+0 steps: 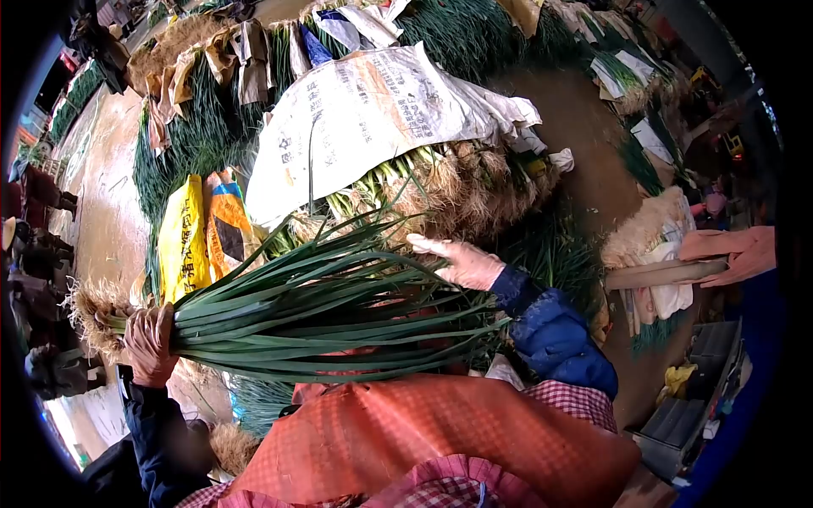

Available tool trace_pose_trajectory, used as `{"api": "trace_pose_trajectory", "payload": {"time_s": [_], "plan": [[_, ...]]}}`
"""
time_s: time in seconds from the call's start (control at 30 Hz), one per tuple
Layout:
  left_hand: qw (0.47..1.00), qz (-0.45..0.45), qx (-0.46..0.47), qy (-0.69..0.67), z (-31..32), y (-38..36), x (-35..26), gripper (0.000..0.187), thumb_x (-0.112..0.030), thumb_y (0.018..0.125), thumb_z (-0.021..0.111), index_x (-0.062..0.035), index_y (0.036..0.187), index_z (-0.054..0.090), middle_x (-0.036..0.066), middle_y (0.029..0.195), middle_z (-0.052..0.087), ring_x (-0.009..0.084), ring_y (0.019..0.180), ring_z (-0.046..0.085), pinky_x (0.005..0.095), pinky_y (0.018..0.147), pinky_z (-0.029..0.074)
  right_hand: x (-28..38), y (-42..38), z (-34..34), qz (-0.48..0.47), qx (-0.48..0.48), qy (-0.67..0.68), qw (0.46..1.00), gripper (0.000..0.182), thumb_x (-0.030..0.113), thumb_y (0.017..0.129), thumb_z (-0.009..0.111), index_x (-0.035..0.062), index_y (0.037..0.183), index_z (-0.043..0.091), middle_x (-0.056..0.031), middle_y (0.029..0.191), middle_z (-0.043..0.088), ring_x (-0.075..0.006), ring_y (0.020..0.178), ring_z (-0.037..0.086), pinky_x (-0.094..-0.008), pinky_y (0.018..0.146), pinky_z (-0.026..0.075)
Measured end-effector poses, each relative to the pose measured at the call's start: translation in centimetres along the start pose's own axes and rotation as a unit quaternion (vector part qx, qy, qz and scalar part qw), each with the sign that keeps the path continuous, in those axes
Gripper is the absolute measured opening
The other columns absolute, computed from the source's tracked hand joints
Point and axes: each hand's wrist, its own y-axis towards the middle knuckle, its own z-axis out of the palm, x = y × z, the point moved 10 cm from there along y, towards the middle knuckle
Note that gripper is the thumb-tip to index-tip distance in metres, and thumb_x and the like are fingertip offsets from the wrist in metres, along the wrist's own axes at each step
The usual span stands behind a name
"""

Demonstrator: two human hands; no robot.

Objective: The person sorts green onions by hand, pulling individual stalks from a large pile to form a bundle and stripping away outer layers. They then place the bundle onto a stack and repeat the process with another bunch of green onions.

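My left hand [150,345], in a thin glove, is wrapped round a bunch of green onions [313,313] just behind its roots. The pale, hairy roots [100,317] stick out to the left, and the long green leaves fan to the right across my front. My right hand [466,262], also gloved, is beyond the leaf tips with its fingers stretched out and nothing visible in it. It is near a large heap of green onions whose roots [474,190] face me. A white printed sack [356,118] covers the top of that heap.
A yellow bag [184,241] and an orange-and-blue bag [227,220] lie at the heap's left side. More bundled onions [461,34] stand behind. At right are a wooden beam [669,273] with a pink cloth [737,254] and a grey crate [690,406]. Several people are at far left.
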Motion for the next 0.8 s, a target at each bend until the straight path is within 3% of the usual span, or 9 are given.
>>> {"api": "trace_pose_trajectory", "payload": {"time_s": [0.1,0.27,0.3,0.37,0.43,0.5,0.63,0.77,0.8], "plan": [[1.000,0.009,-0.007,0.005,-0.6,0.7,-0.3,0.073,-0.009,0.051,0.065,-0.0075,0.121,0.041,0.013,0.104,0.049,0.0311,0.097,0.047,0.0446,0.086,0.036,-1.0,0.3,2.7,0.001,0.027,-0.119,0.993,0.045,-0.003,0.069,0.049,0.0173,0.110,0.054,-0.0106,0.098,0.059,-0.0293,0.090,0.055,-0.0312,0.080,0.044],[0.999,0.044,-0.023,-0.014,-2.3,2.1,-2.4,0.062,-0.007,0.055,0.061,-0.0054,0.115,0.043,0.013,0.096,0.050,0.0304,0.089,0.049,0.0433,0.080,0.038,-0.1,-1.2,-1.7,0.039,-0.219,-0.190,0.956,0.030,0.009,0.074,0.054,0.0201,0.101,0.057,-0.0104,0.068,0.058,-0.0297,0.062,0.056,-0.0378,0.055,0.043],[0.998,0.053,-0.032,-0.016,-2.7,2.5,-3.0,0.063,-0.007,0.055,0.061,-0.0054,0.115,0.042,0.013,0.096,0.050,0.0301,0.089,0.049,0.0432,0.079,0.038,-2.1,-2.0,-2.7,0.140,-0.272,-0.229,0.924,0.019,0.017,0.079,0.053,0.0179,0.097,0.059,-0.0114,0.072,0.059,-0.0297,0.066,0.057,-0.0359,0.057,0.043],[0.998,0.052,-0.035,-0.014,-3.2,2.7,-3.2,0.063,-0.007,0.054,0.061,-0.0053,0.115,0.043,0.013,0.095,0.050,0.0301,0.089,0.049,0.0436,0.079,0.039,-8.0,-3.3,-6.2,0.084,-0.374,-0.122,0.916,0.021,0.030,0.084,0.046,0.0142,0.089,0.059,-0.0127,0.077,0.061,-0.0314,0.071,0.058,-0.0369,0.062,0.045],[0.998,0.052,-0.046,-0.002,-3.2,1.8,-2.3,0.061,-0.010,0.056,0.061,-0.0047,0.114,0.043,0.014,0.096,0.050,0.0309,0.087,0.049,0.0446,0.077,0.039,-9.9,-7.1,-10.0,0.280,-0.361,-0.199,0.867,0.025,0.032,0.084,0.046,0.0109,0.088,0.059,-0.0139,0.083,0.061,-0.0322,0.077,0.058,-0.0395,0.065,0.045],[0.998,0.038,-0.032,-0.028,-3.5,2.0,-2.1,0.060,-0.010,0.056,0.060,-0.0044,0.114,0.043,0.015,0.097,0.050,0.0315,0.089,0.049,0.0450,0.078,0.039,-11.9,-8.0,-9.7,0.303,-0.245,-0.204,0.898,0.029,0.030,0.082,0.051,0.0098,0.102,0.057,-0.0134,0.092,0.062,-0.0310,0.087,0.058,-0.0375,0.075,0.045],[0.996,0.064,-0.058,-0.017,-4.2,3.0,-2.9,0.059,-0.011,0.057,0.061,-0.0036,0.113,0.043,0.016,0.096,0.050,0.0320,0.086,0.049,0.0453,0.077,0.039,-7.5,-3.8,-2.0,0.009,-0.013,0.049,0.999,0.094,-0.005,0.065,0.066,0.0079,0.138,0.008,-0.0115,0.142,0.019,-0.0217,0.130,0.020,-0.0304,0.095,0.034],[0.996,0.075,-0.046,-0.017,-4.2,3.5,-2.9,0.062,-0.012,0.056,0.062,-0.0037,0.115,0.043,0.016,0.098,0.050,0.0319,0.089,0.049,0.0457,0.078,0.038,-11.2,-2.6,2.1,0.181,-0.009,0.079,0.980,0.058,-0.014,0.070,0.046,-0.0003,0.125,0.036,-0.0134,0.118,0.047,-0.0218,0.108,0.045,-0.0282,0.086,0.039],[0.996,0.080,-0.048,-0.015,-4.2,3.4,-2.9,0.066,-0.013,0.055,0.063,-0.0043,0.116,0.041,0.015,0.098,0.050,0.0321,0.090,0.049,0.0461,0.078,0.038,-9.8,-2.2,-0.4,-0.008,-0.196,0.081,0.977,0.038,-0.009,0.075,0.040,-0.0010,0.111,0.050,-0.0077,0.093,0.058,-0.0151,0.085,0.049,-0.0282,0.081,0.038]]}}
